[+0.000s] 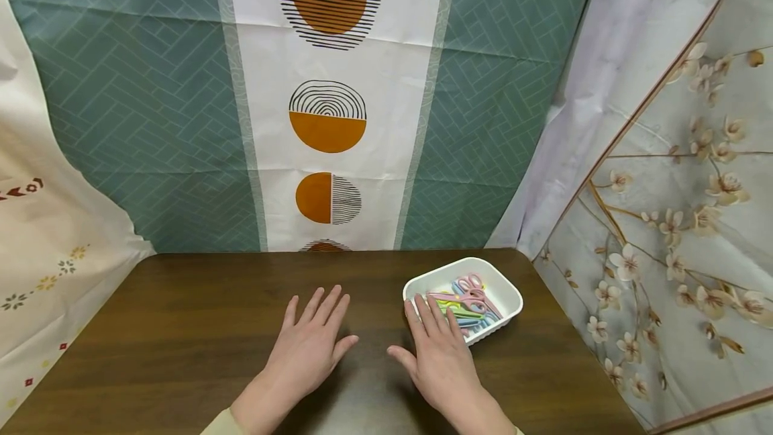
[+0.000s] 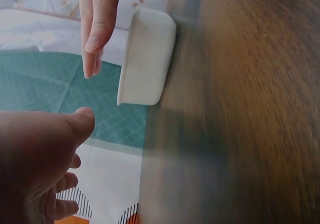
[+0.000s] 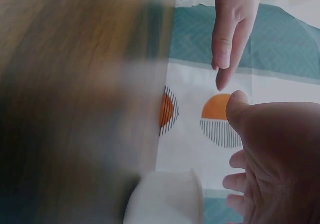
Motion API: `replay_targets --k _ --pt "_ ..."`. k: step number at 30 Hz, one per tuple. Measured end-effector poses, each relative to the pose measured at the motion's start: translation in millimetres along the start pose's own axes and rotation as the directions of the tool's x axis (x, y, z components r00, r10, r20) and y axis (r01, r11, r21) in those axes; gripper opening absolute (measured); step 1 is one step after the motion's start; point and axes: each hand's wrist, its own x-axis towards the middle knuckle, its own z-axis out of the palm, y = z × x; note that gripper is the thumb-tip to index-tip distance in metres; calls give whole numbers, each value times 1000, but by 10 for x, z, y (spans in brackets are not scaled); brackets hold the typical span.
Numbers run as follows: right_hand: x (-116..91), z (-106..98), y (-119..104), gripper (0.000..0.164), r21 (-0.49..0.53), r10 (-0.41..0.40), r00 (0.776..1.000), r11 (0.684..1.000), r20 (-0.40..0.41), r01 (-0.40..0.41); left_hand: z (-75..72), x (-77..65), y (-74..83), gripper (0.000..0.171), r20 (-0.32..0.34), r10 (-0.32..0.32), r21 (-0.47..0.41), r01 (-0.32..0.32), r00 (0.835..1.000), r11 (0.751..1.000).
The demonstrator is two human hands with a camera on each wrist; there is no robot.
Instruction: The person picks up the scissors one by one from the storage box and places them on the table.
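Both hands hover palm down over the dark table, fingers spread and nothing in them. My left hand point(image 1: 308, 351) is left of centre, its thumb pointing toward the other hand. The right hand point(image 1: 443, 361) is beside a white plastic tub point(image 1: 513, 301), and its fingertips overlap the tub's near left rim in the head view. Inside the tub lie pink scissors point(image 1: 474, 297) and several more pieces in yellow, green and blue, partly covered by the right fingers. In the left wrist view the tub point(image 2: 147, 59) stands on the tabletop below the raised right hand point(image 2: 100, 19).
The brown wooden table point(image 1: 199, 314) reaches back to a green and white curtain point(image 1: 326, 86) with orange circles. A flowered cloth point(image 1: 682, 254) hangs along the right side, and a cream cloth point(image 1: 54, 233) along the left.
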Motion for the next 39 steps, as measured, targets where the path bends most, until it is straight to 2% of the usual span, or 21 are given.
replay_targets --k 10,14,19,24,32,39 --pt "-118 -34 138 78 -36 32 999 999 -3 -32 97 110 100 71 -18 47 9 -47 999 999" --pt "-173 -20 188 78 -65 30 999 997 -17 -31 124 154 139 72 -3 61 1 -61 998 998" --pt "-224 16 244 78 -46 58 998 997 1 -58 170 201 194 71 28 81 -25 -81 996 996" --pt "-241 16 305 78 -46 82 997 996 -5 -82 196 281 243 71 20 106 -42 -105 994 994" --pt "-311 21 407 78 -79 77 995 994 -61 -82 257 386 341 71 2 149 -15 -149 989 989" --pt "-340 -4 458 77 -63 117 992 991 -51 -120 274 461 438 70 6 171 -8 -171 985 985"
